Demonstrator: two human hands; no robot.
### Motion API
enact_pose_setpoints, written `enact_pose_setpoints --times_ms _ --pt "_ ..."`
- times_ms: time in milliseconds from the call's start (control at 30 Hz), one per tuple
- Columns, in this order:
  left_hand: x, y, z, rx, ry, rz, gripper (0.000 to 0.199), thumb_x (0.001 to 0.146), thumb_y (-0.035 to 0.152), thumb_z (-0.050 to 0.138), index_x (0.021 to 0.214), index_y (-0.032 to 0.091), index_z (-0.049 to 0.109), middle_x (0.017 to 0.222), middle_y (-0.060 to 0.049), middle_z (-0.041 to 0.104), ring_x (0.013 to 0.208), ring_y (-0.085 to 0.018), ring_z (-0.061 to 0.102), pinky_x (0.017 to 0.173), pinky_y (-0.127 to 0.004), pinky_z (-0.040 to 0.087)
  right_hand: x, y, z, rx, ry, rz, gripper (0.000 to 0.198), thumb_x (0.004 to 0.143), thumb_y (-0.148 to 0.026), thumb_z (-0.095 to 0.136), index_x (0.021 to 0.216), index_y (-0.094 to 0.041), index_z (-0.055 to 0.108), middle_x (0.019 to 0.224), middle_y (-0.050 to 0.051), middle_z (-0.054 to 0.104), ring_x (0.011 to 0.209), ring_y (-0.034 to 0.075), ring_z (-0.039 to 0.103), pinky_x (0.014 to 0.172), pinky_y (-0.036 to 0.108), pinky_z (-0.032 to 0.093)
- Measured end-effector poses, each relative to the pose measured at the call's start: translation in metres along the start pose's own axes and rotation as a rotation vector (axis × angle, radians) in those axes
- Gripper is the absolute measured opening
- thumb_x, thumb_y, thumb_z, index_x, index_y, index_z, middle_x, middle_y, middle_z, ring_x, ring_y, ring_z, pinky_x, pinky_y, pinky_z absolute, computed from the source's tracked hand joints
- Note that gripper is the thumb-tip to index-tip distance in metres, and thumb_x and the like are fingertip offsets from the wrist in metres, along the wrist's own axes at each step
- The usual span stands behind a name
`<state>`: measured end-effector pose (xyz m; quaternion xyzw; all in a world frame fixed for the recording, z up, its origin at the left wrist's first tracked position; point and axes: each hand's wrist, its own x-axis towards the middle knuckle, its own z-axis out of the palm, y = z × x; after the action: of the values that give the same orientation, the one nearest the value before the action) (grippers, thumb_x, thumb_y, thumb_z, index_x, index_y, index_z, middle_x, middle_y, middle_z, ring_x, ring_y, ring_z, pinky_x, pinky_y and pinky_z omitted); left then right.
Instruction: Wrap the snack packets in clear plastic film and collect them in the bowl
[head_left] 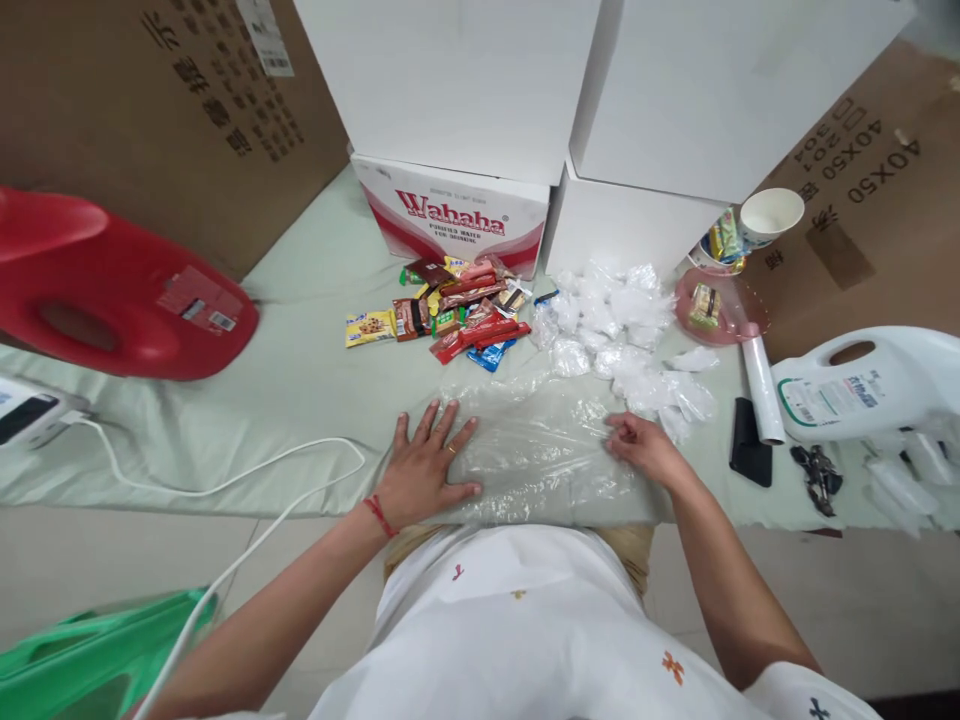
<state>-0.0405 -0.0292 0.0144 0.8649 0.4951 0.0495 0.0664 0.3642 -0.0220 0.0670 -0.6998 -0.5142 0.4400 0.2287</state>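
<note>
A crinkled sheet of clear plastic film [544, 450] lies flat on the table in front of me; whether it is a single layer or a bag I cannot tell. My left hand [431, 468] rests palm down at the film's left side, fingers spread. At the right edge, my right hand [641, 447] has its fingers curled together, pinching the film. Just beyond are a heap of small wrapped snacks [472, 310] in red, yellow, brown and blue packets and a pile of crumpled clear plastic [607, 320].
A Wahaha carton [457, 215] and white boxes [660, 90] stand behind. Left are a red jug [127, 290] and a white cable [285, 455]. Right are a pink dish [724, 305], paper cup [772, 218], white roll [761, 385], black phone-like slab [751, 442] and white jug [877, 385].
</note>
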Motion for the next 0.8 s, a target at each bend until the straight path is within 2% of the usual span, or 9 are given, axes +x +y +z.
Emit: enact_pose_setpoints --times_ms 67,133,200,267,367,433,533,667,800 --pt "-0.002 -0.001 0.000 -0.015 0.001 0.017 0.100 0.079 0.078 0.064 0.161 0.028 0.037 0.171 -0.017 0.025 0.157 -0.048 0.019 0.120 -0.076 0.004 0.005 -0.008 -0.007 -0.320 0.150 -0.105 0.035 0.078 -0.035 0.071 0.109 -0.018 0.070 0.088 0.006 0.068 0.077 0.021 0.064 0.072 0.033 0.050" --pt "-0.003 -0.002 0.001 -0.028 -0.001 0.032 0.099 0.078 0.080 0.064 0.160 0.030 0.040 0.170 -0.017 0.025 0.157 -0.048 0.020 0.120 -0.077 0.002 0.014 -0.029 -0.006 -0.488 0.253 -0.265 0.030 0.088 -0.033 0.063 0.113 -0.019 0.071 0.097 0.008 0.070 0.084 0.022 0.066 0.078 0.034 0.050" --pt "-0.004 -0.002 0.001 -0.039 0.004 0.042 0.097 0.077 0.081 0.063 0.158 0.030 0.043 0.171 -0.018 0.025 0.156 -0.047 0.021 0.120 -0.076 0.000 0.032 -0.063 0.007 -0.552 0.192 -0.457 0.028 0.096 -0.031 0.055 0.117 -0.021 0.071 0.101 0.008 0.071 0.088 0.022 0.067 0.081 0.033 0.051" --pt "-0.005 -0.003 0.002 -0.050 0.010 0.052 0.096 0.078 0.082 0.061 0.158 0.031 0.044 0.170 -0.018 0.026 0.156 -0.046 0.023 0.120 -0.075 -0.001 0.058 -0.101 0.030 -0.647 0.045 -0.641 0.029 0.098 -0.025 0.052 0.119 -0.022 0.072 0.107 0.009 0.071 0.097 0.023 0.066 0.085 0.033 0.051" --pt "-0.006 -0.004 0.002 -0.053 0.007 0.063 0.095 0.081 0.084 0.056 0.158 0.031 0.043 0.170 -0.017 0.027 0.156 -0.044 0.024 0.121 -0.073 -0.002 0.109 -0.151 0.073 -0.808 -0.059 -0.808 0.043 0.096 -0.015 0.052 0.136 -0.023 0.064 0.136 0.011 0.064 0.123 0.028 0.058 0.094 0.036 0.049" --pt "-0.006 -0.005 0.001 -0.048 -0.002 0.064 0.095 0.081 0.085 0.053 0.158 0.031 0.043 0.170 -0.017 0.027 0.157 -0.043 0.023 0.122 -0.072 -0.001 0.141 -0.174 0.097 -0.877 -0.113 -0.868 0.054 0.094 -0.013 0.055 0.147 -0.024 0.055 0.152 0.011 0.053 0.132 0.029 0.052 0.098 0.037 0.047" --pt "-0.007 -0.006 0.001 -0.047 -0.011 0.065 0.094 0.082 0.085 0.053 0.159 0.032 0.042 0.171 -0.015 0.027 0.157 -0.042 0.023 0.124 -0.069 0.001 0.171 -0.188 0.114 -0.906 -0.230 -0.895 0.052 0.091 -0.018 0.065 0.143 -0.018 0.059 0.147 0.015 0.056 0.126 0.030 0.055 0.100 0.036 0.045" --pt "-0.006 -0.007 0.000 -0.064 -0.015 0.067 0.093 0.082 0.083 0.056 0.159 0.032 0.040 0.171 -0.014 0.026 0.158 -0.041 0.021 0.125 -0.067 0.003 0.180 -0.183 0.103 -0.804 -0.287 -0.882 0.037 0.091 -0.025 0.068 0.127 -0.015 0.070 0.118 0.013 0.066 0.106 0.026 0.061 0.094 0.033 0.044" --pt "-0.006 -0.007 -0.001 -0.092 -0.011 0.073 0.091 0.084 0.082 0.055 0.158 0.032 0.042 0.171 -0.014 0.026 0.157 -0.041 0.023 0.125 -0.067 0.002 0.178 -0.173 0.093 -0.863 -0.273 -0.850 0.033 0.090 -0.028 0.071 0.121 -0.016 0.070 0.116 0.011 0.065 0.107 0.025 0.059 0.090 0.030 0.044"
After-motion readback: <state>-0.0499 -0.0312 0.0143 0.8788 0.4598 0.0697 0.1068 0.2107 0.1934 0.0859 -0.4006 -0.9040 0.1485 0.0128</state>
